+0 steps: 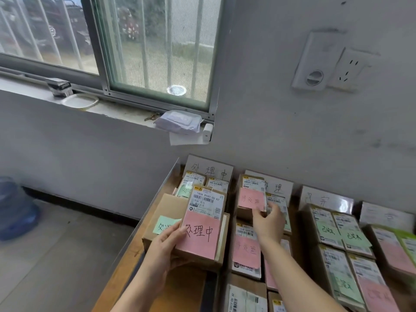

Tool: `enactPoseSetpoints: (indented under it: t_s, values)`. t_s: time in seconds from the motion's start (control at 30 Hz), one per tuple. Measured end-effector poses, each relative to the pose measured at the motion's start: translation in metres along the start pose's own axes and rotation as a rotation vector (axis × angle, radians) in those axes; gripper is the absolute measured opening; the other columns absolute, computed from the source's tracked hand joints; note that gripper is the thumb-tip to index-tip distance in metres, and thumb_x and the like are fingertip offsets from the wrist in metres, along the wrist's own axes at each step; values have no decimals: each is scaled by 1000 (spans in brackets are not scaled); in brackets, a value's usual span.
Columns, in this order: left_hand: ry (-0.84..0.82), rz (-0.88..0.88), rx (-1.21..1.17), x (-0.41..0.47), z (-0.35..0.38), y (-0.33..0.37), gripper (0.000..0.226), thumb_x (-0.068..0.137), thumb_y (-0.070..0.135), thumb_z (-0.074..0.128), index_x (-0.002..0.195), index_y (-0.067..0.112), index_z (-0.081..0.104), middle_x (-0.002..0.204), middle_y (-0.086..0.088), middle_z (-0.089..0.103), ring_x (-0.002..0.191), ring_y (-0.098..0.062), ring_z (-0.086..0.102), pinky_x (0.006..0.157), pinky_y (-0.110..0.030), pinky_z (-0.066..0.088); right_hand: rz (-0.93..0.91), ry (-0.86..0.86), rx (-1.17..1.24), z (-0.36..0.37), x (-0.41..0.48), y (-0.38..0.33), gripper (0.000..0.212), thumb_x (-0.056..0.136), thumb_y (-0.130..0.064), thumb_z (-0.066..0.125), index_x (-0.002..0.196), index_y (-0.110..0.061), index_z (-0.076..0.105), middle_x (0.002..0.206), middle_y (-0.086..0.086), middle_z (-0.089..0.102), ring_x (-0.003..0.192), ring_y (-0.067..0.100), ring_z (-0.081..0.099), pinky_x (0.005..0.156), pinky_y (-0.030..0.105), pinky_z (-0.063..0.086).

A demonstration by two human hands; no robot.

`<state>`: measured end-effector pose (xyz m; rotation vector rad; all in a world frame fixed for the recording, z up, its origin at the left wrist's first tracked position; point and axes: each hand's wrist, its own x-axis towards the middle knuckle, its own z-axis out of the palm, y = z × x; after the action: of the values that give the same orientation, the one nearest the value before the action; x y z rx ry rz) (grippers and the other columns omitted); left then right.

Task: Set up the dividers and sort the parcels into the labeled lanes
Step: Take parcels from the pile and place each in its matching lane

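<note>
left hand (166, 251): near left of the table, fingers curled round the near left edge of the held parcel, thumb lying on its pink note.
held parcel (202, 224): brown box with a shipping label and a handwritten pink note, tilted, resting over the big box in the leftmost lane.
big box (167, 210): lies flat in the leftmost lane, green note on top, its right part covered by the held parcel.
right hand (269, 221): stretched far into the second lane, thumb and fingers pinching the near right corner of the far parcel.
far parcel (251, 194): pink note on top, at the far end of the second lane, just before its card.
lane cards (209, 168): white, handwritten, standing against the far wall, one behind each lane.
green-note parcels (326, 228): side by side in the third lane, right of the right hand.
table (126, 255): wooden, with a metal rim along its left edge.
tissue pack (179, 121): on the window sill, far behind the lanes.
</note>
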<state>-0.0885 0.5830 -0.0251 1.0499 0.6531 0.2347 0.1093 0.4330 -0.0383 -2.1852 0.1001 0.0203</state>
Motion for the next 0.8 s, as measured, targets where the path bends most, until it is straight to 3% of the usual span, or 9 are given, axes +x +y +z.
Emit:
enactPoseSetpoints:
  t_s: [0.17,0.27,0.33,0.43,0.67,0.8]
  values:
    - [22,59,-12,-30,-2,-7,46,77,37,61,118,16,65,101,-15,74,99,-31,69,72,-39,57,-123,-316,298,-18,-98,-15,37,93,-42,60,125,-25,53,118,-5,59,112,14,57,91,27,48]
    - [77,64,-27,-49,-10,-16,38,86,32,62,121,19,59,103,-13,74,98,-30,70,68,-37,58,-51,-586,332,-25,-156,-13,46,91,-45,63,132,-35,45,119,-13,56,114,9,54,99,31,48]
    - [122,51,-14,-59,-19,-24,39,87,32,64,120,15,56,106,-15,73,100,-33,69,75,-45,59,-19,-706,360,-25,-183,-5,47,90,-41,67,131,-39,43,116,-19,58,115,7,54,99,31,49]
    - [169,32,19,-75,-33,-36,33,91,32,61,118,13,54,108,-17,72,101,-37,67,81,-51,58,18,-772,355,-21,-205,7,54,91,-36,67,137,-39,40,118,-20,56,114,8,53,83,23,51]
    - [272,-37,117,-98,-58,-57,20,100,26,53,118,18,56,104,-10,73,97,-29,68,73,-43,59,89,-824,287,5,-234,32,69,84,-37,72,145,-27,40,132,-3,58,111,16,60,69,28,58]
    - [318,-49,199,-103,-74,-66,18,101,24,52,118,21,57,109,-10,68,96,-25,65,68,-35,58,117,-806,214,22,-252,44,75,76,-46,72,143,-28,44,132,-3,60,119,15,57,99,42,52]
